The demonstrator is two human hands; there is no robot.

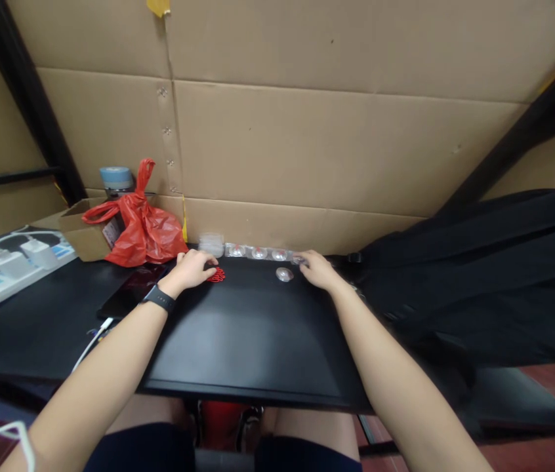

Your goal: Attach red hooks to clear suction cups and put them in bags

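Both my arms reach across a black table (252,341). My left hand (193,269), with a dark watch on the wrist, has its fingers curled down onto a small red piece (217,275). My right hand (317,269) lies with fingers closed at the right end of a row of small clear round pieces (258,252) along the cardboard wall. One loose clear round piece (284,274) lies just left of my right hand. What the right fingers pinch is too small to make out.
A red plastic bag (143,226) and a small cardboard box (83,229) stand at the back left, with a blue-lidded jar (116,180) behind. A white power strip (9,269) with chargers lies far left. A black garment (484,275) covers the right side. A dark phone (132,292) lies by my left wrist.
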